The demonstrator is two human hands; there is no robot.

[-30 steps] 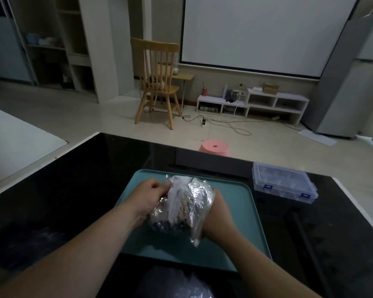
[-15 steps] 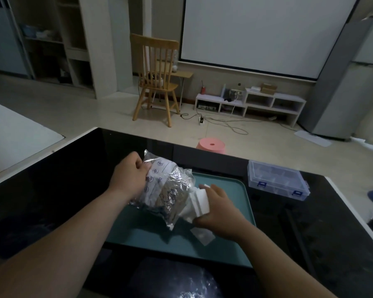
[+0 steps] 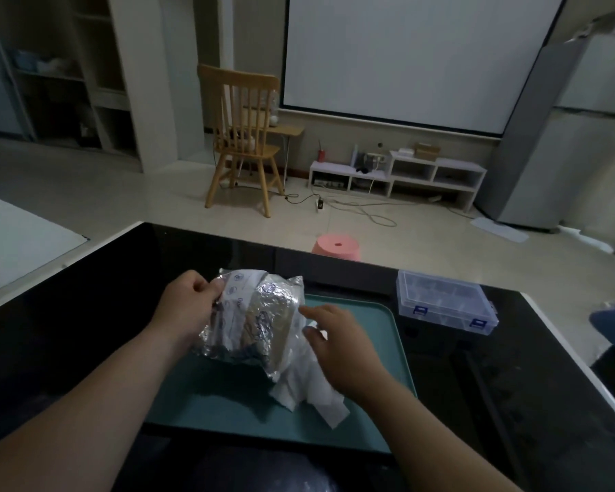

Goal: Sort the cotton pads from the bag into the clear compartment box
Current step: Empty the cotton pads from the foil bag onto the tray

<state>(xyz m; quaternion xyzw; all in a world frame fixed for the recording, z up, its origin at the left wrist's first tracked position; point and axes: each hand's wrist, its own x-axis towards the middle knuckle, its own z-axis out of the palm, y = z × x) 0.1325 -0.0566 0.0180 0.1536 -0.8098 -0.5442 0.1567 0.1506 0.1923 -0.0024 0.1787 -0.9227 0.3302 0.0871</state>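
A crinkled clear plastic bag (image 3: 253, 317) with printed marks hangs above the teal tray (image 3: 377, 317). My left hand (image 3: 185, 307) grips its upper left end. White cotton pads (image 3: 306, 388) spill from the bag's lower right end onto the tray in a loose heap. My right hand (image 3: 338, 346) hovers over that heap with fingers spread and relaxed, holding nothing that I can see. The clear compartment box (image 3: 444, 301) with blue latches sits closed on the black table to the right of the tray.
The black glossy table (image 3: 86, 314) ends in a white edge at left and right. Beyond its far edge stands a pink stool (image 3: 336, 246). A wooden chair (image 3: 245, 136) and a low white shelf (image 3: 398, 175) are farther back on the floor.
The bag was lifted off the tray and tilted by my left hand. Cotton pads came out at its right end and dropped onto the tray. My right hand let go of them and opened.
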